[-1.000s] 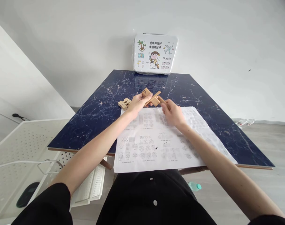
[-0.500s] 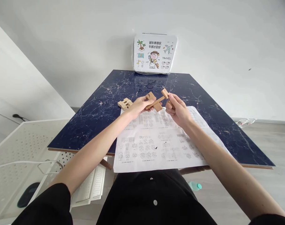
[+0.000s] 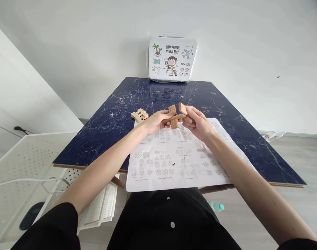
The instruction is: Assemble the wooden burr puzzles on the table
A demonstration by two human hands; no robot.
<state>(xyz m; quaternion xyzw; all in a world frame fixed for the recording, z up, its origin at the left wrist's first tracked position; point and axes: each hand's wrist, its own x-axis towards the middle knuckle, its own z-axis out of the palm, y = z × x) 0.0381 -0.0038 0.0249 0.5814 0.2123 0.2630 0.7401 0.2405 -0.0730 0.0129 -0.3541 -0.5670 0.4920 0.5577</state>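
My left hand (image 3: 155,121) pinches a crossed pair of notched wooden puzzle pieces (image 3: 173,116) above the far edge of a printed instruction sheet (image 3: 174,159). My right hand (image 3: 197,121) is closed on another wooden puzzle piece (image 3: 183,108), which it presses against the crossed pair from the right. A small stack of loose wooden pieces (image 3: 139,115) lies on the dark blue marble table (image 3: 116,114), just left of my left hand.
A white illustrated case (image 3: 172,59) stands against the wall at the table's far edge. A white perforated rack (image 3: 23,166) stands left of the table. A bottle with a green cap (image 3: 216,207) lies on the floor below the table's near edge.
My right hand lifted off the sheet with a wooden piece and brought it up against the crossed pieces in my left hand. Both hands drew closer together.
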